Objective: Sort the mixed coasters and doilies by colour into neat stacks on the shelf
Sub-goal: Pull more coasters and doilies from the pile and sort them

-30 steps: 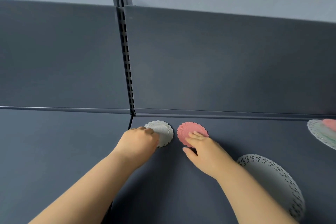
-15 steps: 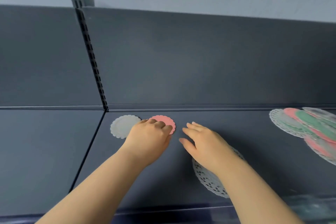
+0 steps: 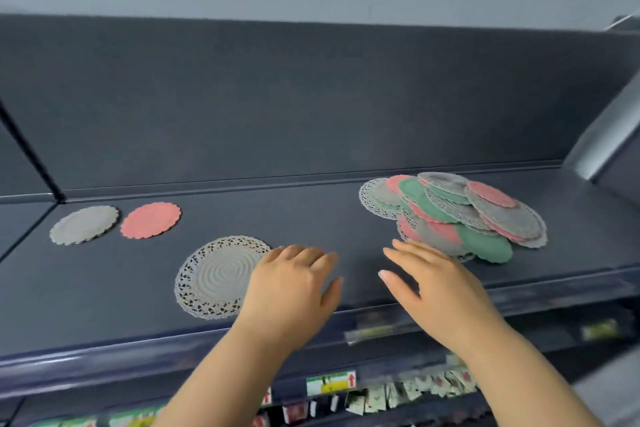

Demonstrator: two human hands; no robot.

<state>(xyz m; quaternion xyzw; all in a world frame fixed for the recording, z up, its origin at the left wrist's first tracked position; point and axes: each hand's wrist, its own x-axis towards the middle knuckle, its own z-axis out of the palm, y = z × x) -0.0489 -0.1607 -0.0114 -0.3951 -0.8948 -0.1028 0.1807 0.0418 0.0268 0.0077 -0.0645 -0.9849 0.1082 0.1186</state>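
A small grey coaster (image 3: 84, 224) and a pink coaster (image 3: 151, 220) lie side by side at the far left of the dark shelf (image 3: 311, 218). A large white lace doily (image 3: 216, 276) lies nearer the front edge. At the right, a mixed pile (image 3: 457, 215) of pink, green and grey-white coasters and doilies overlaps loosely. My left hand (image 3: 294, 288) hovers flat and empty beside the doily's right edge. My right hand (image 3: 433, 284) is spread and empty, its fingertips close to the pile's near edge.
The shelf's back panel (image 3: 311, 97) rises behind everything. A slanted metal bracket (image 3: 602, 135) stands at the far right. Below the front edge (image 3: 173, 350) are price labels and small packets (image 3: 398, 392) on a lower shelf.
Both hands have left the small coasters and moved right towards the pile. The view has swung right, bringing the whole mixed pile into sight.
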